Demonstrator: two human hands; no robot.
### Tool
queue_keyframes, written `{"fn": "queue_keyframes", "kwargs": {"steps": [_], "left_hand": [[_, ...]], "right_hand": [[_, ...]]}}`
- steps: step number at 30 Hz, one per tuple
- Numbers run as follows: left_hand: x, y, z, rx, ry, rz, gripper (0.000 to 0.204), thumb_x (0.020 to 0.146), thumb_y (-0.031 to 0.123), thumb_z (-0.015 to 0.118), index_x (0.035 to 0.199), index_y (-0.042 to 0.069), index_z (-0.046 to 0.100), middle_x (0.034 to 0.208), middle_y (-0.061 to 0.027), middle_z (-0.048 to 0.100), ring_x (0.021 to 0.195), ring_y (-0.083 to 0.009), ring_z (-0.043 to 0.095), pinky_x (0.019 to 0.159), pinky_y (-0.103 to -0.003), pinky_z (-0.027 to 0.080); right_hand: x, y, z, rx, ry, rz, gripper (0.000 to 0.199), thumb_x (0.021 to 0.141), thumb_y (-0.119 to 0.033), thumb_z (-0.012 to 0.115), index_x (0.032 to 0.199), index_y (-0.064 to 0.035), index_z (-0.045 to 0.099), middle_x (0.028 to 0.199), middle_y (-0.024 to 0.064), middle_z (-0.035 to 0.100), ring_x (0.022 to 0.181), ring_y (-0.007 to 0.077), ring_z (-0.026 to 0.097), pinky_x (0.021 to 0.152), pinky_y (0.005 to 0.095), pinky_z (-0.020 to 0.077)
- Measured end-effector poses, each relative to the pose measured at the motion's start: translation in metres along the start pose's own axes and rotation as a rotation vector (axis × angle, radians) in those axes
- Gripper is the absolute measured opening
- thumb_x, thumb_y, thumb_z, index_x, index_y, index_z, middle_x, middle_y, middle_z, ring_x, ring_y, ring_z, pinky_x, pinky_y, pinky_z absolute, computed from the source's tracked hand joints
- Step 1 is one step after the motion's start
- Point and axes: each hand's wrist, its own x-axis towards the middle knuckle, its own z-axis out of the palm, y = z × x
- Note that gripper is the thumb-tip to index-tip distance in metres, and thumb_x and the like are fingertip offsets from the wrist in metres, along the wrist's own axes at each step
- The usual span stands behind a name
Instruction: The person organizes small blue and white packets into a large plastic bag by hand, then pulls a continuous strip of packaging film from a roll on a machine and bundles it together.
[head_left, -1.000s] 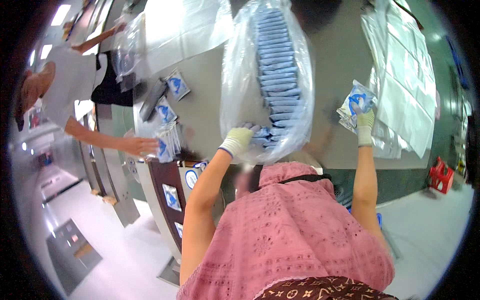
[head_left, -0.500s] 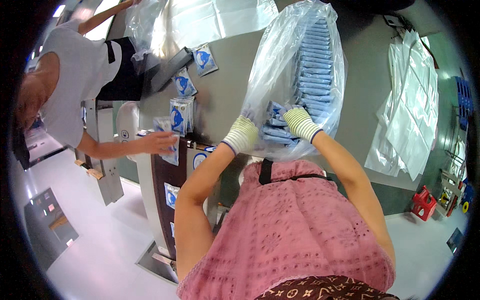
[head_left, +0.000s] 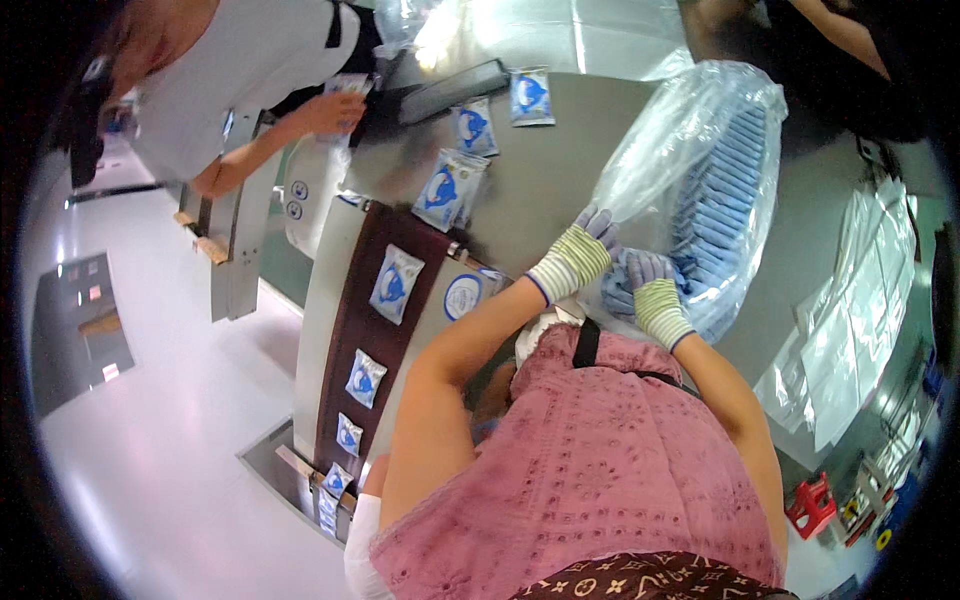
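Note:
A large clear plastic bag (head_left: 640, 160) lies on the grey metal table in front of me, with a long row of blue-and-white packets (head_left: 722, 200) stacked inside it. My left hand (head_left: 575, 258), in a striped glove, is closed on the bag's left edge near its mouth. My right hand (head_left: 657, 300), in a matching glove, lies at the mouth end over some loosely heaped packets. Its fingers look stretched out against them, though the film partly blurs the contact.
Several packets (head_left: 397, 285) lie on a dark conveyor belt (head_left: 345, 330) at left, and more (head_left: 450, 190) rest on the table (head_left: 560, 160) beyond its end. A co-worker's hand (head_left: 338, 112) holds packets. Flat plastic bags (head_left: 850, 310) lie at right; a red container (head_left: 812, 505) stands below.
My view has turned, so the scene sits further right and more belt shows. The co-worker's hand has lifted packets from the belt's end. My right hand has drawn back toward the bag's mouth.

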Motion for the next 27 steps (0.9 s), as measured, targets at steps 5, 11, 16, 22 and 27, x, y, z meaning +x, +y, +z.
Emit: {"fn": "queue_keyframes", "kwargs": {"steps": [5, 11, 16, 22, 27], "left_hand": [[-0.053, -0.054, -0.087, -0.168, -0.081, -0.443, 0.033, 0.065, 0.011, 0.054, 0.097, 0.010, 0.052, 0.102, -0.0121, 0.051, 0.101, -0.0316, 0.043, 0.091, -0.041, 0.031], [-0.187, -0.177, -0.063, -0.220, 0.012, -0.933, 0.033, 0.071, 0.014, 0.058, 0.102, 0.004, 0.050, 0.101, -0.0151, 0.053, 0.092, -0.0283, 0.051, 0.083, -0.037, 0.039], [-0.197, -0.244, 0.000, -1.071, -0.117, -1.194, 0.041, 0.071, 0.021, 0.063, 0.103, -0.001, 0.050, 0.096, -0.0107, 0.056, 0.084, -0.0186, 0.053, 0.075, -0.028, 0.042], [-0.127, -0.219, 0.024, -1.285, -0.388, -1.134, 0.033, 0.064, 0.023, 0.069, 0.088, 0.003, 0.058, 0.074, -0.0063, 0.059, 0.061, -0.0147, 0.054, 0.056, -0.028, 0.044], [-0.025, -0.080, -0.028, -0.458, -0.463, -0.772, 0.072, 0.049, 0.037, 0.074, 0.102, -0.002, 0.045, 0.104, -0.0207, 0.049, 0.097, -0.0305, 0.049, 0.082, -0.043, 0.040]], "right_hand": [[0.003, 0.005, -0.009, -0.063, -0.149, -0.043, 0.092, 0.054, -0.035, 0.066, 0.126, 0.0012, 0.021, 0.122, 0.0208, 0.031, 0.114, 0.0330, 0.029, 0.097, 0.0448, 0.0191], [0.005, 0.007, -0.025, 0.005, -0.270, 0.001, 0.106, 0.044, -0.036, 0.074, 0.127, 0.0003, 0.018, 0.124, 0.0201, 0.029, 0.115, 0.0331, 0.028, 0.098, 0.0440, 0.0183], [0.006, 0.003, -0.023, -0.039, -0.280, 0.036, 0.108, 0.042, -0.035, 0.075, 0.126, 0.0006, 0.018, 0.123, 0.0200, 0.028, 0.116, 0.0336, 0.027, 0.098, 0.0436, 0.0181], [0.006, 0.000, -0.020, -0.005, -0.222, 0.038, 0.107, 0.039, -0.037, 0.075, 0.124, 0.0018, 0.022, 0.121, 0.0204, 0.031, 0.114, 0.0349, 0.029, 0.097, 0.0444, 0.0200], [0.006, -0.001, -0.023, 0.006, -0.230, 0.094, 0.107, 0.041, -0.037, 0.076, 0.126, -0.0012, 0.021, 0.120, 0.0178, 0.032, 0.114, 0.0317, 0.030, 0.097, 0.0430, 0.0210]]}}
